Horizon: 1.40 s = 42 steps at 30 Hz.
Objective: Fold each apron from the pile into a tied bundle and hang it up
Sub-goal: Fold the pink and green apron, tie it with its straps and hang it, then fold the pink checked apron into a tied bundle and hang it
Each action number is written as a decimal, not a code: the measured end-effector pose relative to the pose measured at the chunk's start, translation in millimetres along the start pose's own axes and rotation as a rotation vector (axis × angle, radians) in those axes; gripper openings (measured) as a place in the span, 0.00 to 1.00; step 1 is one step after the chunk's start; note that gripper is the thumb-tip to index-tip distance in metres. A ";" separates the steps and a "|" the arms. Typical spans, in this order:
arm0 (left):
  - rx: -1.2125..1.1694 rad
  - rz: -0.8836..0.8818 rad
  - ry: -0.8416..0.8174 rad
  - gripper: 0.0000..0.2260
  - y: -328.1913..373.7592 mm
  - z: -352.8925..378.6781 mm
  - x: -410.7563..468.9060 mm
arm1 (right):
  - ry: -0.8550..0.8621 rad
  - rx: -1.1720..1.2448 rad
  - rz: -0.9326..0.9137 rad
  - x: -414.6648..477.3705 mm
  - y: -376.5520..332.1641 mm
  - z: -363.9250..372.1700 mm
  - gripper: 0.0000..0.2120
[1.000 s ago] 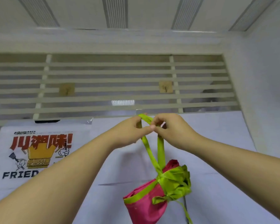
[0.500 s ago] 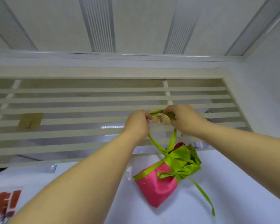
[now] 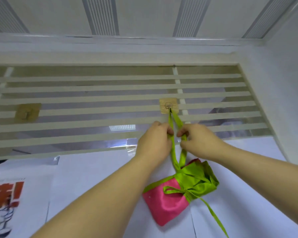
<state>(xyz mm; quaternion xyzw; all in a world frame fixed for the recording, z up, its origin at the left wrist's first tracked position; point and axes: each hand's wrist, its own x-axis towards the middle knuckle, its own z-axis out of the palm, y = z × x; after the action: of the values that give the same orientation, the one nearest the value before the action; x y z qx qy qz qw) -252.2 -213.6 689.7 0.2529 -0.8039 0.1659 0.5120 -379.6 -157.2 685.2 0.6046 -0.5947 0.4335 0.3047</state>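
While pinching green loop (image 3: 177,120) strands, one each in left grip (image 3: 155,140) and right grip (image 3: 200,142), lower bundle (image 3: 167,203) until hook (image 3: 169,105) takes load, then release.

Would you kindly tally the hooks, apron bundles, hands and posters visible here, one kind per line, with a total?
Adhesive hooks: 2
Apron bundle: 1
Hands (left hand, right hand): 2
Poster: 1
Total: 6
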 end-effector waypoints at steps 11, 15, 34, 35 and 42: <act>-0.218 -0.074 -0.002 0.05 33.8 -29.5 -156.0 | 0.114 0.071 -0.249 -140.9 -33.2 -4.0 0.10; -0.325 -0.207 -0.062 0.05 43.4 -21.5 -252.3 | -0.045 0.233 -0.169 -229.8 -40.8 13.6 0.07; -0.163 -0.816 -1.303 0.22 67.8 42.1 -757.5 | -1.386 0.226 0.470 -684.5 -3.0 140.6 0.27; -0.117 -0.837 -1.335 0.26 65.9 39.6 -770.5 | -1.335 0.223 0.553 -692.5 2.1 145.3 0.31; 0.201 -0.944 -1.282 0.40 45.1 34.0 -801.1 | -1.008 0.302 0.978 -709.2 37.9 174.8 0.45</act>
<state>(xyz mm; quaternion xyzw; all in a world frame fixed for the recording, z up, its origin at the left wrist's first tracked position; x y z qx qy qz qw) -24.8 -4.9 -51.7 0.6574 -0.7308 -0.1741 -0.0585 -329.5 7.0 -25.7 0.4312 -0.7994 0.2659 -0.3229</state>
